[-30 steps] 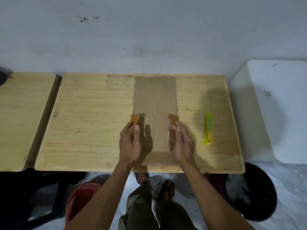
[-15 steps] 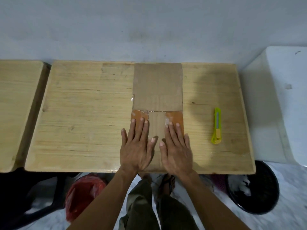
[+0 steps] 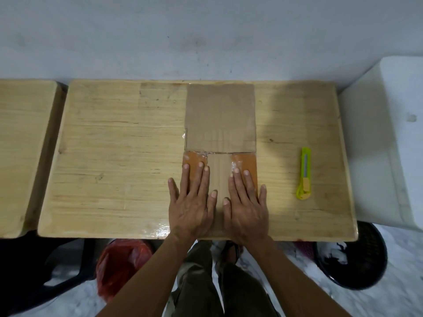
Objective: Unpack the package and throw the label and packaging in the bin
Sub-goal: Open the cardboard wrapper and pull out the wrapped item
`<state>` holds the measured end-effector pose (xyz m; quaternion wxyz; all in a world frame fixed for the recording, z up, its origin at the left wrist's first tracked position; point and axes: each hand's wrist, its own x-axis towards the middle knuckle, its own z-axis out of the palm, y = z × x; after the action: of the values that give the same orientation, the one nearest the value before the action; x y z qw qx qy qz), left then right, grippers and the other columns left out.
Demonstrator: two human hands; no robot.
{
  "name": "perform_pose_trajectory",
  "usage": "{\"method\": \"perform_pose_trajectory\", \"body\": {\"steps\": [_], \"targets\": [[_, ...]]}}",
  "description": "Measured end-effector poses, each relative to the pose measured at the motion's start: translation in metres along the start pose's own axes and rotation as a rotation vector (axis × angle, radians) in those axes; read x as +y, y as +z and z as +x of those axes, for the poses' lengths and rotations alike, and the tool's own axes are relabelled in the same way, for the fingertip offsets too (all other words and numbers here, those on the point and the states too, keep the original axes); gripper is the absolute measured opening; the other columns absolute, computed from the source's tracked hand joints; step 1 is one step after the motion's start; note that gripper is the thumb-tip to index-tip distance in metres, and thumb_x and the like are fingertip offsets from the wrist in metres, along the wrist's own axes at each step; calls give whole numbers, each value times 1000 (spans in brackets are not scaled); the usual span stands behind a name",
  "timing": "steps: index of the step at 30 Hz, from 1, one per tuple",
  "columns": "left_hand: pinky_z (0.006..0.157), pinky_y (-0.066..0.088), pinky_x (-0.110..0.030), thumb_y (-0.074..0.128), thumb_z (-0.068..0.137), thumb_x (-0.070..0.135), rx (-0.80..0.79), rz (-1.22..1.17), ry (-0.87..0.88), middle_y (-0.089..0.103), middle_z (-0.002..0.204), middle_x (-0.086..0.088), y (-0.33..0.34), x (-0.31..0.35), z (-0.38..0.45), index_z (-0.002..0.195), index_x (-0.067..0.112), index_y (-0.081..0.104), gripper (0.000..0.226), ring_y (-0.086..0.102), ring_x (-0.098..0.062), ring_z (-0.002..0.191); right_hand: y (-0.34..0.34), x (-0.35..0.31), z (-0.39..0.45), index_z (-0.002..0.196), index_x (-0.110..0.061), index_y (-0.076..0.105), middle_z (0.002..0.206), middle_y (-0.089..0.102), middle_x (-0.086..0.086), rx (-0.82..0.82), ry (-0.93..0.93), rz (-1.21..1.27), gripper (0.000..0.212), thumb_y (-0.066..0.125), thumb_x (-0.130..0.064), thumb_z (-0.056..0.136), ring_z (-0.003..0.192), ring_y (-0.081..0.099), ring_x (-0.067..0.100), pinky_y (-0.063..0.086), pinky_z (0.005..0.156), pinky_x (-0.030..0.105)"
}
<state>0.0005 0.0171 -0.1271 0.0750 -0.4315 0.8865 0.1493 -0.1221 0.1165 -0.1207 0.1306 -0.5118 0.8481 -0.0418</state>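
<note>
A flattened brown cardboard box (image 3: 220, 117) lies along the middle of the wooden table (image 3: 119, 156), reaching from its back edge to its front edge. Two orange-brown side flaps with bits of clear tape are folded inward over the near half. My left hand (image 3: 191, 202) lies flat, fingers spread, pressing the left flap (image 3: 194, 159). My right hand (image 3: 246, 203) lies flat on the right flap (image 3: 248, 163). Neither hand grips anything. A dark round bin (image 3: 357, 259) stands on the floor under the table's right front corner.
A yellow-green utility knife (image 3: 304, 173) lies on the table to the right of the box. A second wooden table (image 3: 20, 145) adjoins on the left. A white block (image 3: 389, 145) stands at the right. A red plastic bag (image 3: 121, 264) sits on the floor below.
Both hands went from pinching the raised side flaps to lying flat on them, so the flaps are now folded down on the cardboard. The view shifted a little.
</note>
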Motion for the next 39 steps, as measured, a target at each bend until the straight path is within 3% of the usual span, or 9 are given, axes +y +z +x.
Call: {"method": "perform_pose_trajectory", "body": {"steps": [13, 16, 20, 23, 27, 29, 32, 36, 39], "targets": [[122, -5, -59, 15, 105, 48, -5, -49, -2, -20, 166, 10, -9, 6, -5, 160, 25, -7, 63, -24, -18, 152, -12, -2, 1, 155, -20, -9, 162, -24, -7, -100, 8, 91, 65, 16, -41, 98, 148, -23, 13, -4, 120, 54], [123, -8, -54, 8, 102, 54, 6, -185, -4, -10, 168, 13, -19, 4, -3, 160, 31, 4, 63, -21, -12, 153, -22, -4, 4, 156, -24, 13, 165, 1, -8, -28, 47, 184, 62, 10, -45, 98, 151, -8, 10, 3, 122, 51], [117, 30, -50, 26, 105, 44, 219, -399, -39, 44, 155, 1, -36, 4, 11, 148, 23, 47, 53, 33, -23, 144, -36, -8, 28, 136, -22, 52, 142, 54, -3, 192, 164, 401, 52, 24, -39, 96, 134, 43, 17, 31, 113, 45], [104, 44, -43, 41, 101, 26, 365, -496, -75, 55, 138, -10, -41, 0, 34, 133, 11, 60, 40, 48, -27, 126, -42, -8, 55, 123, -15, 60, 125, 60, 5, 369, 237, 566, 38, 34, -26, 98, 119, 47, 22, 39, 105, 41], [93, 38, -20, 42, 103, 13, 411, -669, -205, 53, 122, -9, -57, 4, 64, 126, 6, 58, 29, 44, -14, 110, -39, -4, 83, 130, -10, 54, 137, 49, 10, 426, 344, 637, 38, 39, -14, 96, 129, 33, 22, 25, 112, 30], [100, 40, -31, 37, 99, 25, 396, -723, -238, 54, 128, -11, -61, 7, 76, 132, 6, 52, 40, 46, -18, 115, -38, -2, 92, 138, -10, 47, 146, 42, 12, 417, 372, 663, 42, 41, -12, 97, 136, 29, 25, 20, 114, 26], [116, 34, -50, 24, 85, 52, 331, -723, -283, 46, 148, -17, -59, 10, 90, 147, 6, 40, 79, 42, -34, 137, -36, -3, 100, 151, -13, 31, 159, 26, 9, 334, 391, 641, 54, 40, -14, 97, 147, 17, 23, 12, 117, 24], [115, 30, -60, 28, 83, 34, 300, -685, -326, 41, 149, -22, -48, 12, 100, 155, 6, 25, 77, 37, -41, 140, -33, -10, 105, 156, -20, 10, 163, 18, 2, 265, 422, 586, 73, 41, -18, 90, 149, 9, 19, 16, 121, 42], [124, 15, -50, 34, 85, 27, 266, -709, -366, 31, 160, -15, -46, 11, 100, 158, 12, 18, 77, 25, -33, 149, -36, -11, 109, 155, -25, 6, 159, 20, 0, 229, 507, 642, 77, 48, -13, 91, 147, 11, 17, 14, 120, 44]]}}
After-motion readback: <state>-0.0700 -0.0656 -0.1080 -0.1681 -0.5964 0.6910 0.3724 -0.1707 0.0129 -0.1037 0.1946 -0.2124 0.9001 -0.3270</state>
